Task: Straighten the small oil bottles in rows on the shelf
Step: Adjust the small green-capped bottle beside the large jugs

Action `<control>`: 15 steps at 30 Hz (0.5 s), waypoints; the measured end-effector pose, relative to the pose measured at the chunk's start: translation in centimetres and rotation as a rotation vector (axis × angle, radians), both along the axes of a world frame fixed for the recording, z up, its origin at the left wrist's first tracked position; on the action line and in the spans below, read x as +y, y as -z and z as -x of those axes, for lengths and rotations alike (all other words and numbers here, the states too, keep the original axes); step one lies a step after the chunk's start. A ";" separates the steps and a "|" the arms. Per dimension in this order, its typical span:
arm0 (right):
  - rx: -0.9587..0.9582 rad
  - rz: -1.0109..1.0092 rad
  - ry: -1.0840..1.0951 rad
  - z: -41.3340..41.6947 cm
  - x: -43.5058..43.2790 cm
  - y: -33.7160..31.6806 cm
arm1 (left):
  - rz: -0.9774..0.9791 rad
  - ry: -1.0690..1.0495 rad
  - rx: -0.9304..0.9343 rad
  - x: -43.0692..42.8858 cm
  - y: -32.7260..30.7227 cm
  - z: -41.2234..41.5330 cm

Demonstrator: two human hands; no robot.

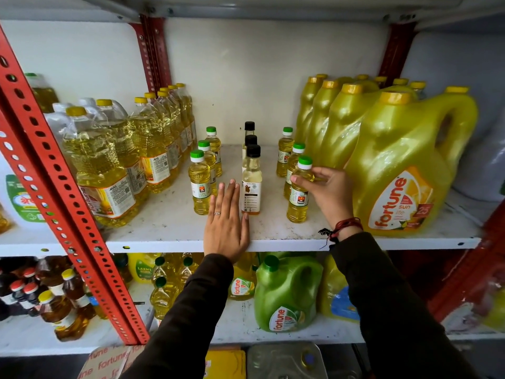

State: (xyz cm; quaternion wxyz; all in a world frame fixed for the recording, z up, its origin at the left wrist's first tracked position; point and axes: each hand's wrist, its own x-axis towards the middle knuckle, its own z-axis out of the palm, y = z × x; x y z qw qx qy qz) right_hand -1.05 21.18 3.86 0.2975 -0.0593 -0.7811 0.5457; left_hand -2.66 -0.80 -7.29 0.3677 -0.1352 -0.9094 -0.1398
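Note:
Three rows of small oil bottles stand on the white shelf (169,228). The left row has green caps, front bottle (200,184). The middle row has black caps, front bottle (252,181). The right row has green caps. My right hand (326,192) grips the shoulder of the front right bottle (299,195), which stands upright. My left hand (228,228) lies flat on the shelf with fingers straight, between the left and middle rows, its thumb beside the base of the front black-capped bottle.
Large clear oil bottles (109,165) crowd the shelf's left side. Big yellow Fortune jugs (401,170) stand close on the right, right behind my right hand. A red perforated upright (54,173) crosses the left. The lower shelf holds a green jug (287,294) and more bottles.

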 end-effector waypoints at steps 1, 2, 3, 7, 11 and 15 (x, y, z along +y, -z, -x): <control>0.002 0.002 -0.002 -0.3 0.0 0.0 | -0.001 0.000 -0.002 0.0 0.1 0.0; 0.006 0.003 -0.006 -0.7 0.1 0.1 | -0.004 0.000 -0.003 0.0 0.1 0.0; 0.015 0.002 -0.014 -1.0 0.1 0.1 | -0.007 0.000 -0.004 0.0 0.1 0.0; 0.032 0.005 -0.035 -2.1 0.1 0.3 | -0.016 -0.003 -0.002 0.0 0.1 0.0; 0.034 -0.002 -0.030 -2.7 0.2 0.4 | -0.022 0.003 -0.007 0.0 0.1 0.0; 0.040 -0.015 -0.020 -3.3 0.4 0.5 | -0.026 0.001 0.001 0.0 0.1 0.0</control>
